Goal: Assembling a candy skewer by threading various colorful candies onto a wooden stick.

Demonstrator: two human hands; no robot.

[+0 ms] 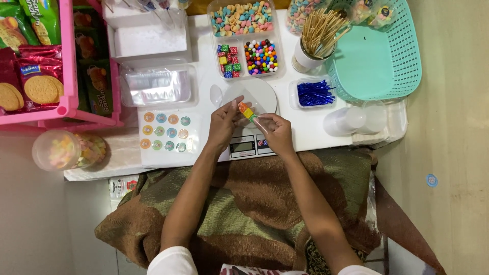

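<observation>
Both hands are pinched on one little candy stack (245, 110), left hand (222, 125) and right hand (276, 132) at either end, right above the scale (253, 97).

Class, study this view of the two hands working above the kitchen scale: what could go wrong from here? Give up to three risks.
1. The small candy skewer is pinched between the left hand and right hand over the scale; a slip could drop it.
2. The cup of wooden sticks stands close by; a reaching arm might tip it.
3. The open candy trays could be nudged and spill.
</observation>
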